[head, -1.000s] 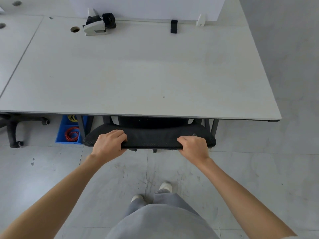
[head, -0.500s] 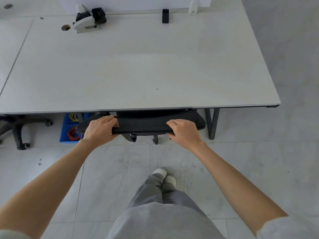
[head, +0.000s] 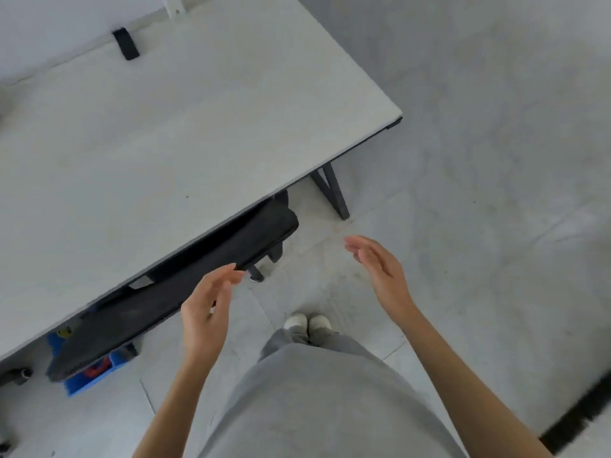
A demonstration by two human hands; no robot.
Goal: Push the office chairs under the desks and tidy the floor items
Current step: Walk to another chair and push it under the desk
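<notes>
Chair: black office chair (head: 185,292) sits tucked under the desk (head: 158,143), backrest top poking out past the edge.
Left hand: my left hand (head: 206,309) hovers just beside the backrest, fingers relaxed, holding nothing.
Right hand: my right hand (head: 380,272) hangs over bare floor, fingers loose, empty.
Risk: on castors, the chair may roll out if nudged; the blue bin (head: 92,371) beneath could block its wheels.
</notes>
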